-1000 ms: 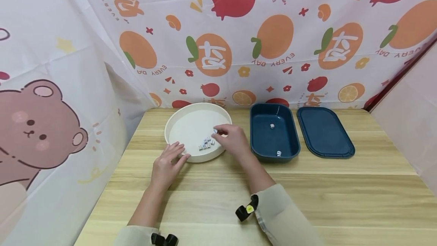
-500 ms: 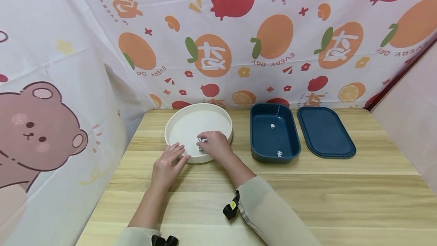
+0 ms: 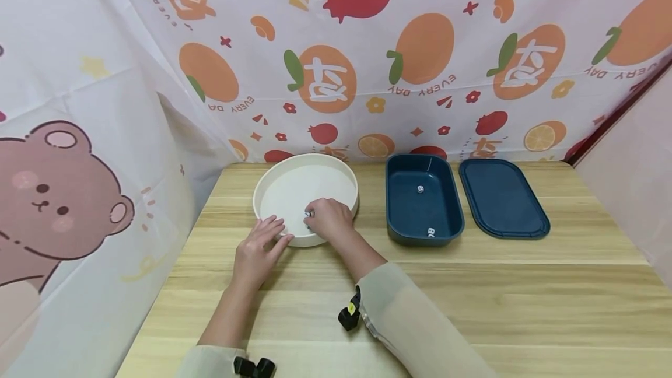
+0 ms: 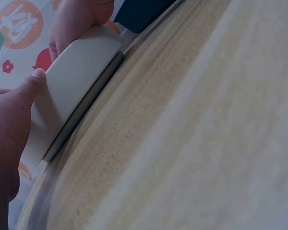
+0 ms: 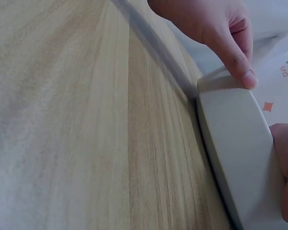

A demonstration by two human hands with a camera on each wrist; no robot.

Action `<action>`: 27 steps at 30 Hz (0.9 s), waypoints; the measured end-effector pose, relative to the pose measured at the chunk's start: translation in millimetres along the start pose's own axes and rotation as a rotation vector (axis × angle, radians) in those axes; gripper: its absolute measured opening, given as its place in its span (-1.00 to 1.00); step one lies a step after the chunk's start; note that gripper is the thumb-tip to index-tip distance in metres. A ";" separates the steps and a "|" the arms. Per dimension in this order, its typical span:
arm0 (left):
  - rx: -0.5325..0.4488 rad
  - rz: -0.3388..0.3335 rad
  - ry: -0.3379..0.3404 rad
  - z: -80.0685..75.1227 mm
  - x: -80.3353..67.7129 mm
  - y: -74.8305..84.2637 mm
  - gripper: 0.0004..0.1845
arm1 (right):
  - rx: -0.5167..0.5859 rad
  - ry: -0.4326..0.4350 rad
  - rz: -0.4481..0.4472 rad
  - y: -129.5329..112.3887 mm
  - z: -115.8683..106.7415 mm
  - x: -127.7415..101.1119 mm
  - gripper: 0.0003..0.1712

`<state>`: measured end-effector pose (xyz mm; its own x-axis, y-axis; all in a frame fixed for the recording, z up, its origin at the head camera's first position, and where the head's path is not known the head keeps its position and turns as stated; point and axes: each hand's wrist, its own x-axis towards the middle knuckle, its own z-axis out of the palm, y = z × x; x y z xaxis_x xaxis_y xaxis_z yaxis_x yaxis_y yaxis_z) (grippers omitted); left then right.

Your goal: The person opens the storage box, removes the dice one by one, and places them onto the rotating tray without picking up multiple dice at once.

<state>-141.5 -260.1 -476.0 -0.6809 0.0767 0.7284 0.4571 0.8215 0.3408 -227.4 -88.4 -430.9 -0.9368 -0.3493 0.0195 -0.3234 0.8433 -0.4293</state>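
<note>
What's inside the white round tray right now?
In the white tray, the right hand reaches over the near rim and covers the dice; only one die peeks out at its fingertips. The rest of the tray floor shows bare. The left hand touches the outer rim.

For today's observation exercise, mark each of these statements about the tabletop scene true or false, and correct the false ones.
1. The left hand touches the white round tray's rim. True.
2. The blue box holds two dice. True.
3. The blue lid is on the blue box. False: it lies on the table to the box's right.
4. The right hand reaches into the blue box. False: it is in the white tray, fingers curled over dice there.
5. The white tray stands right of the box. False: left.
</note>
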 end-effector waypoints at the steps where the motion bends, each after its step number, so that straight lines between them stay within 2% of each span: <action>1: 0.000 0.002 0.000 0.1 0.1 -0.1 -0.65 | -0.006 -0.007 0.002 -0.1 -0.1 0.2 -0.75; 15: -0.008 0.006 0.007 0.2 -0.6 -1.6 -0.64 | -0.025 -0.033 -0.003 0.0 0.3 0.8 -0.71; 22: -0.013 0.000 0.007 0.2 -0.8 -1.9 -0.65 | -0.015 0.014 -0.031 2.2 2.1 -0.3 -0.71; 27: -0.012 0.003 0.005 -0.3 -0.5 -1.2 -0.64 | 0.032 0.092 -0.086 5.2 3.5 -4.1 -0.71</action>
<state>-141.5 -261.2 -476.7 -0.6765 0.0759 0.7325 0.4660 0.8143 0.3460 -224.7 -84.0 -436.4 -0.9147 -0.3792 0.1397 -0.3997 0.7982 -0.4507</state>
